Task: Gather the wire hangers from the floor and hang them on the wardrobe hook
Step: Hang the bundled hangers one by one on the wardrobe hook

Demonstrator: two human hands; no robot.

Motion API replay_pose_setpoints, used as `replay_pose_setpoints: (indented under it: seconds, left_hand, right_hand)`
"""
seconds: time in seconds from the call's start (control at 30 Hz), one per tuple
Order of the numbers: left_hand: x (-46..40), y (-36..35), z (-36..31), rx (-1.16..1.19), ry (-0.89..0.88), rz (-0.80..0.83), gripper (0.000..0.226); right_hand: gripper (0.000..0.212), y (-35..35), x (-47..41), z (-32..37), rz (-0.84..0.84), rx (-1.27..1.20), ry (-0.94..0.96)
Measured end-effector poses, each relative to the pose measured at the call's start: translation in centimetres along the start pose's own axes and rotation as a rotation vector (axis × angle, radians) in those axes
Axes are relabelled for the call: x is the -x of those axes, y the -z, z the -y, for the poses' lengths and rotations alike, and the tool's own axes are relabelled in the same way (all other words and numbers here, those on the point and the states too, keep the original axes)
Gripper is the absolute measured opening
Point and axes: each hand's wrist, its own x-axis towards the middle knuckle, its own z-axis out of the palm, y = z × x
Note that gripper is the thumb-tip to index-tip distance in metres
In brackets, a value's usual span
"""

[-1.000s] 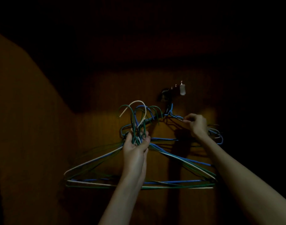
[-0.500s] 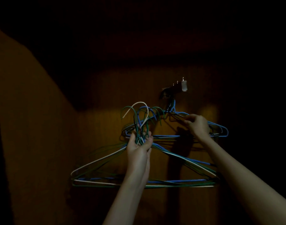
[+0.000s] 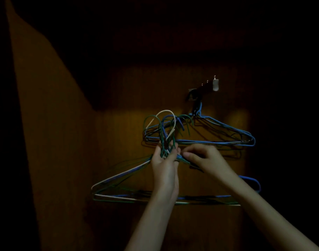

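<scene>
Inside a dim wooden wardrobe, my left hand [image 3: 165,167] grips the necks of a bunch of wire hangers [image 3: 118,178], several of them, green, blue and white, with their hooks fanned above my fingers. My right hand [image 3: 203,157] pinches a hanger wire at the bunch's neck, right beside my left hand. A blue wire hanger [image 3: 227,129] hangs by itself from the wardrobe hook [image 3: 196,96] on the back panel, up and to the right of both hands.
A small pale fitting [image 3: 215,85] with short metal pegs sticks out of the back panel above the hook. The wardrobe's left side wall [image 3: 51,142] stands close on the left. Everything above and to the right is in deep shadow.
My right hand let go of the blue hanger, which stays on the hook, and came down and left to the bunch held in my left hand.
</scene>
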Motion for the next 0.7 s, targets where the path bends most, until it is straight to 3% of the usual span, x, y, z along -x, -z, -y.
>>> replay_pose_setpoints:
  seconds: [0.17, 0.3, 0.43, 0.53, 0.63, 0.7]
  left_hand:
    - [1.1, 1.3, -0.5, 0.010, 0.030, -0.045, 0.061]
    - [1.8, 2.7, -0.7, -0.064, 0.050, -0.066, 0.053]
    - [3.3, 2.9, -1.7, 0.003, 0.033, -0.079, 0.046]
    - [4.0, 3.3, -2.1, 0.043, 0.050, -0.087, 0.058]
    - [4.8, 3.4, -2.2, 0.020, 0.085, -0.071, 0.061]
    - [5.5, 3.6, -2.0, 0.003, 0.108, -0.067, 0.062]
  right_hand:
    - [0.006, -1.1, 1.0, 1.0, 0.027, -0.029, -0.048]
    - [0.005, -1.8, 1.7, 1.8, 0.041, -0.129, -0.090]
    - [0.007, -2.0, 2.0, 2.2, 0.002, -0.113, -0.119]
    - [0.014, -2.0, 2.4, 1.9, -0.046, -0.067, -0.114]
    - [0.005, -1.8, 2.8, 2.1, 0.006, -0.033, -0.108]
    - [0.012, -1.8, 3.1, 2.2, 0.036, -0.081, -0.143]
